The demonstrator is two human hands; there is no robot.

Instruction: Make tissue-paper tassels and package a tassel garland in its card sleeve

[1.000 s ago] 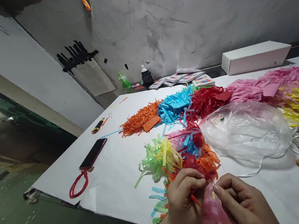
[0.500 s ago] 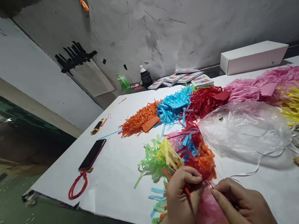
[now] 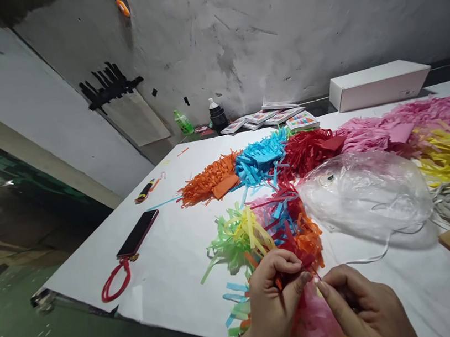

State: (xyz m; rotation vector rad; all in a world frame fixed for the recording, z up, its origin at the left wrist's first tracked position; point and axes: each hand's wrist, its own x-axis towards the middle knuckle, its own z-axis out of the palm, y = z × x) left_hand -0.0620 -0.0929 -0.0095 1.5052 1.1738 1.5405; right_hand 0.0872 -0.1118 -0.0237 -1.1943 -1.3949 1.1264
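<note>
Red tissue piece (image 3: 307, 260), twisted or bunched, lower centre of the frame, above the near edge of the white bench (image 3: 171, 265); held between two bare hands. Left hand (image 3: 272, 296): fingers curled, thumb and forefinger pinching the red tissue; a bit of orange strip shows within the grip. Right hand (image 3: 363, 302): thumb and forefinger closed on what looks like a thin dark strand (image 3: 317, 275) running from the red piece, remaining fingers folded. Pink tissue (image 3: 316, 320), beneath and between the hands; whether either hand grips it cannot be told. Step in hand, by judgement: fine fingertip work on the strand at the red piece, winding or tying not distinguishable. Next move, by judgement, calls for a firm left pinch and a light, steady right pull, lest the thin tissue tear. Adjacent, just beyond the hands: mixed fringe, green-and-yellow (image 3: 242, 233) and orange (image 3: 308, 237). Right of centre: one clear plastic bag (image 3: 365, 193). Behind, in a row: fringed bundles, orange (image 3: 210, 180), blue (image 3: 261, 158), dark red (image 3: 310, 148), pink (image 3: 371, 134).
</note>
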